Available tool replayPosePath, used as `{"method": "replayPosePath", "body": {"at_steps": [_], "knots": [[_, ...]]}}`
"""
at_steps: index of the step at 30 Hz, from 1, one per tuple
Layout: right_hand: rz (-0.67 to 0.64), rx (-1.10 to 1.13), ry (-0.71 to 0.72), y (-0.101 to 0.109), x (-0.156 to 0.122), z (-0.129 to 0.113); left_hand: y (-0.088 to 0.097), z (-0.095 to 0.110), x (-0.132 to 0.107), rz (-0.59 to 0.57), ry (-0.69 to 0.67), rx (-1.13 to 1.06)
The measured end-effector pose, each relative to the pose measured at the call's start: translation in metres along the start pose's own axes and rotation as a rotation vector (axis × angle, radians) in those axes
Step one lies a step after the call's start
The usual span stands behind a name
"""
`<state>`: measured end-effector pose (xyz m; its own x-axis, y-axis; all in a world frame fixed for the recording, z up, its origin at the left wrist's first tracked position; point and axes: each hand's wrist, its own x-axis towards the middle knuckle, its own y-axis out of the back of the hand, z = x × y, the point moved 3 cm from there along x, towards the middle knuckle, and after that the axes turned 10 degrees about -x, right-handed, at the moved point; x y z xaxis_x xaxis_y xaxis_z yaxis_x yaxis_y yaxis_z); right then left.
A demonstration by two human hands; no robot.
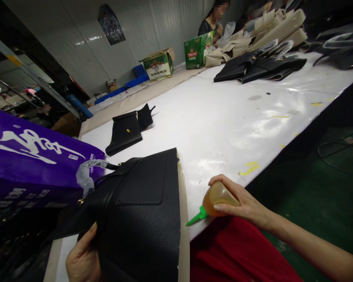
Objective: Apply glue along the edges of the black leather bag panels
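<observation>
A black leather handbag piece (141,196) lies across the near end of the white table, its pale raw edge (182,211) facing right. My left hand (84,256) grips its lower left part, thumb on top and the other fingers hidden beneath. In my right hand (232,197) is a squeeze bottle (217,199) of amber liquid, held tilted. Its green nozzle (197,216) points down and left, with the tip close to the pale edge; whether they touch I cannot tell. A handle wrapped in clear plastic (86,174) rises from the bag's far left side.
Left of the bag stands a purple printed bag (32,156). Farther along the white table (200,121) lie a folded black leather piece (126,131), black bags (259,64) and beige pieces (276,29). Green cartons (195,53) line the back, near another person (207,25). Yellow scraps (249,168) dot the right edge.
</observation>
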<state>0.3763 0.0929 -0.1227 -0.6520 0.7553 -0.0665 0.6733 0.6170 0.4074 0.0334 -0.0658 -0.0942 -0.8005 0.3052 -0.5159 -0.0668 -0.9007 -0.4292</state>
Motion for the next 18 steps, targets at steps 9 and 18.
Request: {"method": "replayPosePath", "body": {"at_steps": [9, 18], "knots": [[0.033, 0.002, 0.003, -0.007, -0.008, -0.002, 0.004, -0.007, -0.004, 0.035, -0.007, -0.046], [0.214, -0.136, 0.005, 0.002, 0.009, -0.002, 0.011, -0.006, -0.001, 0.063, 0.014, -0.07]]}}
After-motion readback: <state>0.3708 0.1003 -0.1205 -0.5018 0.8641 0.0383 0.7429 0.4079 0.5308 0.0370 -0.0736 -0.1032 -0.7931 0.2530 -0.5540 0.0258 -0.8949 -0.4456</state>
